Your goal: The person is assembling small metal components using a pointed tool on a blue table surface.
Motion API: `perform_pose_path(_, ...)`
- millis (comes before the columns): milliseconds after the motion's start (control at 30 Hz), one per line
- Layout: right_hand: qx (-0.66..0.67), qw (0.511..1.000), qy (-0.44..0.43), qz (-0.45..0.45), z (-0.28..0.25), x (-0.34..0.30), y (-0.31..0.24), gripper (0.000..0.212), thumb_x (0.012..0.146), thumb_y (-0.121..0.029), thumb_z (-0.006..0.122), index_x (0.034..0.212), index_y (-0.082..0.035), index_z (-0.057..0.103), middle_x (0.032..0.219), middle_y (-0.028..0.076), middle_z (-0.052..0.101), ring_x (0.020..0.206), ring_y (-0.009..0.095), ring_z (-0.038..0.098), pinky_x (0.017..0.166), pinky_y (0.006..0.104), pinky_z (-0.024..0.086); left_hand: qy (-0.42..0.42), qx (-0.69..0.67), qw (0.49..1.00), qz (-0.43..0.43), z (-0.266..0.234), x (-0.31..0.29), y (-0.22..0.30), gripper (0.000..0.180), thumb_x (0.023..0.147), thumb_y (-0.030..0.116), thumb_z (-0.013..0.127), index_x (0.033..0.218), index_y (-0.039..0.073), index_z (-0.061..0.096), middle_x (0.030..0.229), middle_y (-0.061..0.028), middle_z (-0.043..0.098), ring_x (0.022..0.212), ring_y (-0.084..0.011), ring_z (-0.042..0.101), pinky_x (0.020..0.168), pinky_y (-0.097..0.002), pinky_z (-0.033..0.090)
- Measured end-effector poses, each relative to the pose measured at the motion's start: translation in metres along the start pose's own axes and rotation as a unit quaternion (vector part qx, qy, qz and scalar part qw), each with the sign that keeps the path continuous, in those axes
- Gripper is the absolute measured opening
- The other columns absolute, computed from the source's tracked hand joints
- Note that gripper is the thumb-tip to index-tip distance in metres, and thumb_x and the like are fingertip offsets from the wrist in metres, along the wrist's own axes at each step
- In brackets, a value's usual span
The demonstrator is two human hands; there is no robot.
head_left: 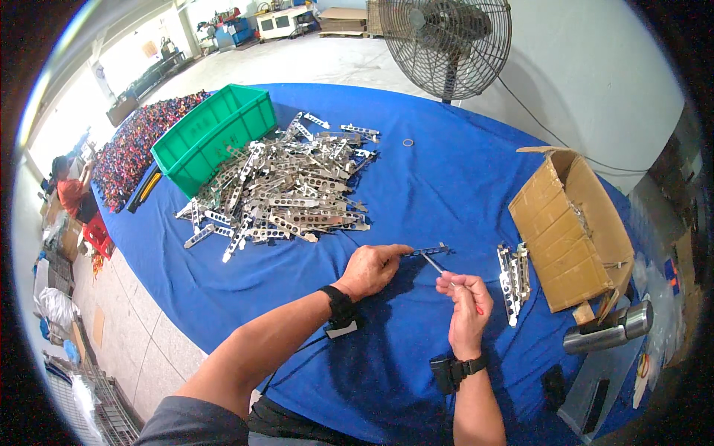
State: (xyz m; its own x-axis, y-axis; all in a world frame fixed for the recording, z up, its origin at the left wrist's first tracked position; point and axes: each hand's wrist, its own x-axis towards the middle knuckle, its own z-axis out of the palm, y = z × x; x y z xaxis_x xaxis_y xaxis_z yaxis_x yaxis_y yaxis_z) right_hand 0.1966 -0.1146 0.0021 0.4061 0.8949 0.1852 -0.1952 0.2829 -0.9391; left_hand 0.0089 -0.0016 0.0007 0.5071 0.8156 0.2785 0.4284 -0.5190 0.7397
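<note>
Blue table (446, 178), left hand (372, 269) pinching perforated metal strip (428, 251), right hand (467, 297) gripping screwdriver (434, 264)

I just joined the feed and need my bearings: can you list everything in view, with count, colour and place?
Metal brackets: large heap, silver, table centre-left
Finished brackets: small stack, silver, beside the box
Bin: one, green, left of the heap
Cardboard box: one, brown, open, right
Flask: one, steel, lying at right edge
Fan: one, grey, behind the table
Table: one, blue cloth
Left hand: holds a bracket
Right hand: holds a screwdriver to it
</note>
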Motion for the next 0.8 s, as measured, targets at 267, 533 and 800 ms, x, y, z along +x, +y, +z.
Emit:
perform_pose_path(267, 0.014, 1.0, -0.012, -0.018, -0.001, -0.004, -0.007, 0.014, 0.096, 0.0, 0.046, 0.099, 0.002, 0.059, 0.103, 0.018, 0.069, 0.088, 0.023, 0.069, 0.082, 0.0367, 0.057, 0.005, 0.0, 1.0, 0.006, 0.002, 0.0, 0.0, 0.028, 0.091, 0.009, 0.056, 0.116, 0.01, 0.069, 0.068, -0.017, 0.061, 0.058, -0.0269, 0.062, 0.059, -0.0393, 0.05)
perform_pose_path(533, -0.035, 0.998, -0.049, -0.005, 0.015, -0.007, -0.006, 0.016, 0.098, -0.002, 0.047, 0.106, 0.003, 0.059, 0.111, 0.017, 0.068, 0.098, 0.023, 0.067, 0.089, 0.0364, 0.055, -0.005, -0.009, 1.0, -0.003, -0.001, -0.001, 0.001, 0.031, 0.09, 0.009, 0.056, 0.119, 0.011, 0.067, 0.069, -0.0171, 0.062, 0.058, -0.0249, 0.061, 0.058, -0.039, 0.05)
perform_pose_path(800, -0.011, 1.0, -0.023, -0.017, 0.009, -0.006, -0.001, 0.015, 0.098, -0.004, 0.047, 0.102, 0.002, 0.06, 0.107, 0.016, 0.068, 0.093, 0.021, 0.067, 0.085, 0.0358, 0.056, 0.027, 0.005, 0.997, 0.066, 0.008, 0.001, -0.01, 0.03, 0.089, 0.01, 0.057, 0.117, 0.011, 0.068, 0.085, -0.019, 0.069, 0.073, -0.0338, 0.068, 0.067, -0.0422, 0.054)
